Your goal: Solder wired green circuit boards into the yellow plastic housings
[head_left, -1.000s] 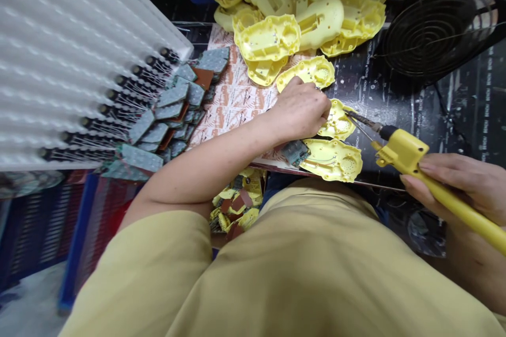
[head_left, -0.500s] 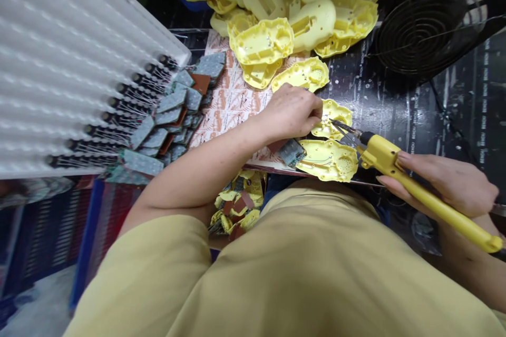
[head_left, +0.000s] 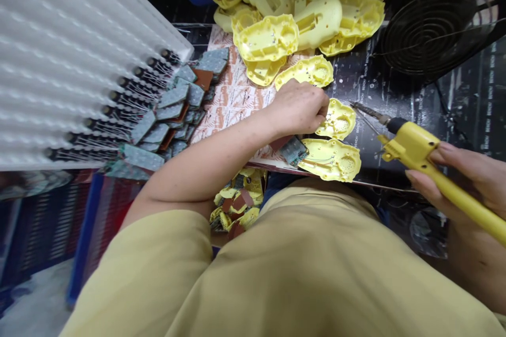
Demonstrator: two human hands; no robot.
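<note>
My left hand is closed at the left end of a yellow shell; its fingertips are bent down and what they pinch is hidden. My right hand grips a yellow soldering tool, whose metal tip points left, just right of that shell and apart from it. Nearer my body lies another yellow shell with thin wires inside. A circuit board touches its left end. Beyond my left hand is a third open shell.
Yellow shells pile up at the back. Grey boards with wired black parts lie left, by a white ridged tray. A round black fan stands back right. Below the table edge is a box of yellow pieces.
My right hand has drawn the soldering tool to the right, and its tip has left the middle shell. My left hand stays by that shell, with the whole view shifted slightly.
</note>
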